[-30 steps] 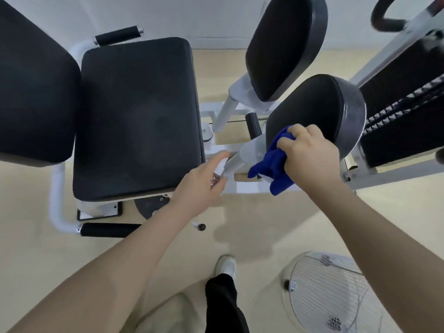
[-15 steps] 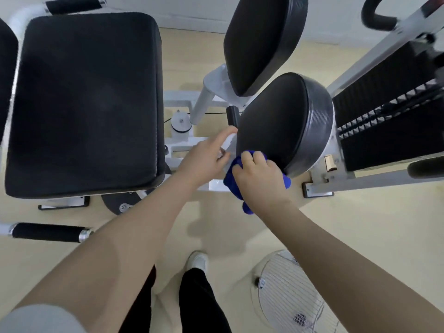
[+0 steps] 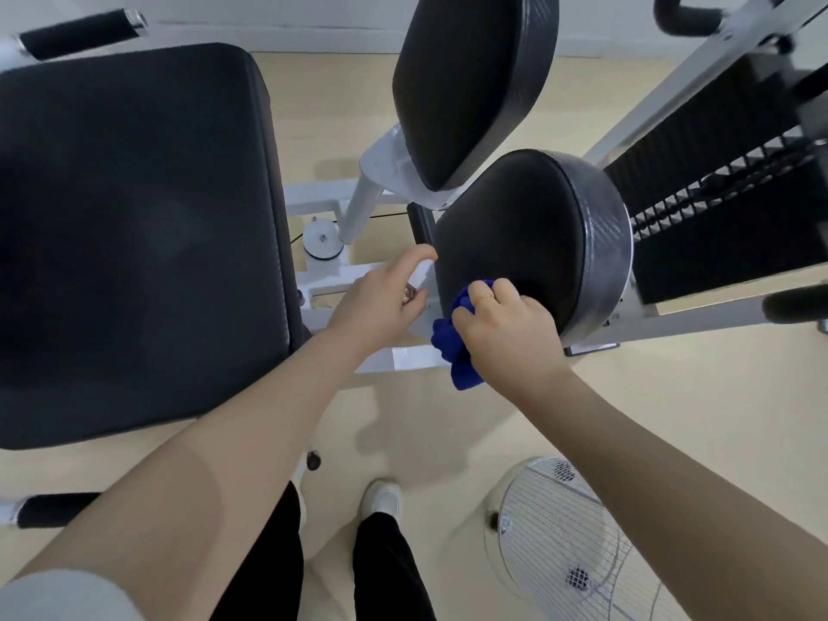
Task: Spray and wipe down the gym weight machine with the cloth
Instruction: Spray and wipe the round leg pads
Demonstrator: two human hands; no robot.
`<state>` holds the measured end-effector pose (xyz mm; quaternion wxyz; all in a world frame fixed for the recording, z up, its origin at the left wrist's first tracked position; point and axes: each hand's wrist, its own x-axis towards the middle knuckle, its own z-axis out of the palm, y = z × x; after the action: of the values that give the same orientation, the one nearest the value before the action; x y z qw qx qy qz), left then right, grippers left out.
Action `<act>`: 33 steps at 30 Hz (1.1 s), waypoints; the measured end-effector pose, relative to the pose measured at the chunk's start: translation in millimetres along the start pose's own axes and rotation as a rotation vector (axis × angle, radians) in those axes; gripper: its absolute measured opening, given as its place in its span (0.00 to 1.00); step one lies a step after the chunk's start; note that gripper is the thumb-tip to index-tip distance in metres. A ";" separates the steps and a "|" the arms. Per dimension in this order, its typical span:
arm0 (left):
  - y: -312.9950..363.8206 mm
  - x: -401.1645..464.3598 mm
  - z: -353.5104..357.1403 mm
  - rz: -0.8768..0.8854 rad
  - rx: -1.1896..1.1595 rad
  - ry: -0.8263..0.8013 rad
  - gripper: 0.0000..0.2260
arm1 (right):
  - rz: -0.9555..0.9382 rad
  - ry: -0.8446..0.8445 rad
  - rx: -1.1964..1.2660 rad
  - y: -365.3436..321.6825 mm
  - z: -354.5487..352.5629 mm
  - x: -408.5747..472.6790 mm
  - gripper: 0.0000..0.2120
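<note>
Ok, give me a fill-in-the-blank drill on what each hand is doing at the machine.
1. The right hand grips a cloth whose colour is ____.
2. That cloth is pressed against the lower edge of the near round black ____.
3. The left hand holds a small spray ____.
4. On the floor at lower right lies a white ____.

Missing words: blue; pad; bottle; fan

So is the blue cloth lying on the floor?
No, the right hand grips the blue cloth against the round black pad.
</note>
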<state>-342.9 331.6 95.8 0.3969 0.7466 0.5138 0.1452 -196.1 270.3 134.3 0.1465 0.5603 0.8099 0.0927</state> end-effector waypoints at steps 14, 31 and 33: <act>-39.2 -6.8 -40.2 -0.117 -0.113 -0.033 0.26 | -0.222 -0.453 -0.470 -0.5 6.6 57.1 0.22; -71.8 14.6 -51.6 -0.167 -0.155 -0.005 0.19 | -0.044 -0.693 -0.325 -22.6 42.2 110.2 0.18; -69.0 11.6 -52.8 -0.169 -0.173 -0.009 0.20 | 0.035 -0.584 -0.405 9.7 22.4 128.4 0.15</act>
<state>-415.8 376.1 76.4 0.4728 0.6642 0.5588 0.1519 -222.2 393.5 99.2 0.4787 0.5363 0.6893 0.0898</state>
